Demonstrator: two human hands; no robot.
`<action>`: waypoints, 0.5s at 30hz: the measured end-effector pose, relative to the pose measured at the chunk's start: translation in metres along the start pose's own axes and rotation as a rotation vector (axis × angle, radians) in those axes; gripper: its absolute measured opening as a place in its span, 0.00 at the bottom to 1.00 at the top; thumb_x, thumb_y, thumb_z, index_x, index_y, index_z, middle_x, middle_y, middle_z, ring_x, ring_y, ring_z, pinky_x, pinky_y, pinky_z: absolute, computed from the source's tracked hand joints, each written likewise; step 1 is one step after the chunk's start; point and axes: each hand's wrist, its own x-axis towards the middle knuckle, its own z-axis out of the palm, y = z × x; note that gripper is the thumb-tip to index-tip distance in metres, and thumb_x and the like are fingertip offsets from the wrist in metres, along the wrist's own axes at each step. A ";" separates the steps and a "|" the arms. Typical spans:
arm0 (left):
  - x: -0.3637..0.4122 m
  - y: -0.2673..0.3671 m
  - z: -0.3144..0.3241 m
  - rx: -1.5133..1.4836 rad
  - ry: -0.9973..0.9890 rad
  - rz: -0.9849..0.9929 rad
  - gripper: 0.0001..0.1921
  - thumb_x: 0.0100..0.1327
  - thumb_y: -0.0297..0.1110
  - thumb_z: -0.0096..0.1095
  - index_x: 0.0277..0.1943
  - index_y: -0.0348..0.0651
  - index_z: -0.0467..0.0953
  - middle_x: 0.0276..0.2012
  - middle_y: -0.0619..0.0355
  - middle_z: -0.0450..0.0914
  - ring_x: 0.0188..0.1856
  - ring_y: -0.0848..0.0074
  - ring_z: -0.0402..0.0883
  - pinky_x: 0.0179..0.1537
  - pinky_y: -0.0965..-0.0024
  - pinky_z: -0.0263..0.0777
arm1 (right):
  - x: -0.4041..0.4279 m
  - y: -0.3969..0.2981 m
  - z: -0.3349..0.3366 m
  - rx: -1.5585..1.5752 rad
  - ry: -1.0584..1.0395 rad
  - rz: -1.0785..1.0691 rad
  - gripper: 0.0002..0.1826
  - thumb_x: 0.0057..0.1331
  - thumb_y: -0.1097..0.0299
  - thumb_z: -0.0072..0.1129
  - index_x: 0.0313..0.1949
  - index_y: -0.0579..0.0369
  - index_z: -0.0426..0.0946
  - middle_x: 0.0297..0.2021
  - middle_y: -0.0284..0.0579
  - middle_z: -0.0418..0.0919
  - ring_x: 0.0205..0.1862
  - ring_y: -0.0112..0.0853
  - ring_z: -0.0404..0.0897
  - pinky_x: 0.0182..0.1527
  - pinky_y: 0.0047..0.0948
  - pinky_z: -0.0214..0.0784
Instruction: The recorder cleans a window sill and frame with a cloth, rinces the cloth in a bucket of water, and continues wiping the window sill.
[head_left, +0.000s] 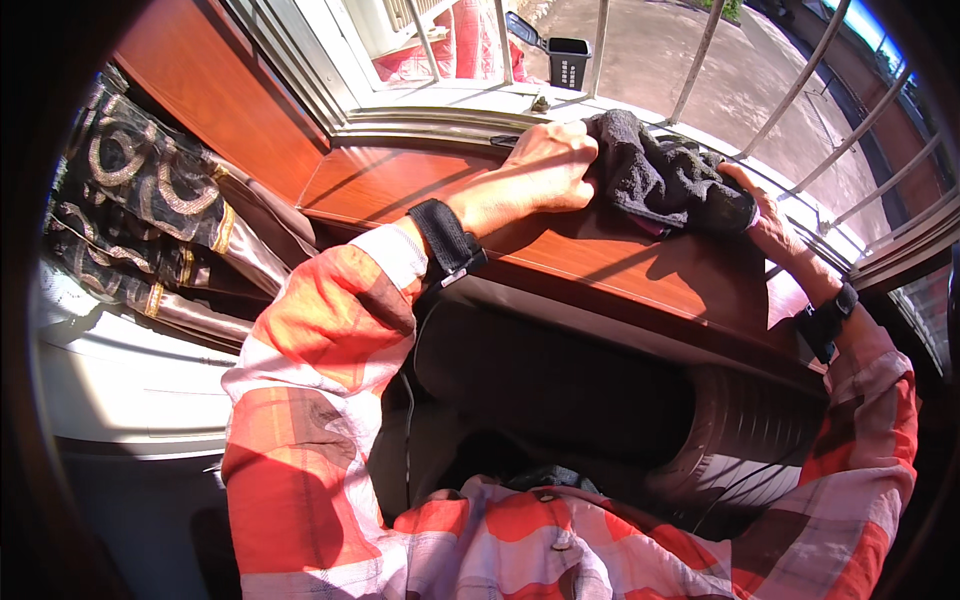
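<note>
A dark grey terry cloth (652, 176) is bunched between my two hands over the wooden windowsill (592, 262), close to the window track (420, 124). My left hand (551, 166) is closed in a fist on the cloth's left end. At its right end, my right hand (761, 214) grips the cloth, with the fingers partly hidden behind it. A thin dark object (504, 140) sticks out by my left knuckles; what it is, I cannot tell. Black straps circle both my wrists.
Metal window bars (697, 64) stand beyond the track. Outside is a lidded bin (568, 61) bearing writing. A patterned curtain (142, 172) hangs at the left, above a white surface (135, 382). Below the sill at the right is a ribbed, rounded object (750, 427).
</note>
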 end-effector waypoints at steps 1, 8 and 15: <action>0.006 0.006 0.005 -0.043 0.012 -0.047 0.07 0.45 0.30 0.57 0.24 0.35 0.75 0.31 0.45 0.76 0.35 0.56 0.78 0.38 0.59 0.73 | 0.002 0.000 0.000 0.035 0.002 -0.012 0.26 0.65 0.54 0.49 0.56 0.58 0.64 0.47 0.44 0.74 0.51 0.29 0.71 0.56 0.27 0.58; 0.020 -0.004 0.017 -0.247 0.024 -0.060 0.14 0.44 0.22 0.51 0.37 0.35 0.74 0.35 0.44 0.77 0.42 0.55 0.76 0.44 0.60 0.70 | -0.007 0.001 0.004 0.104 0.078 0.064 0.25 0.65 0.55 0.48 0.55 0.59 0.65 0.47 0.43 0.74 0.50 0.28 0.70 0.56 0.27 0.58; 0.015 -0.086 -0.028 0.190 0.185 -0.034 0.12 0.48 0.23 0.55 0.39 0.40 0.75 0.34 0.52 0.74 0.44 0.59 0.73 0.45 0.62 0.68 | -0.017 -0.003 -0.006 0.156 0.121 0.092 0.24 0.65 0.56 0.48 0.55 0.60 0.66 0.46 0.43 0.75 0.50 0.27 0.70 0.56 0.26 0.58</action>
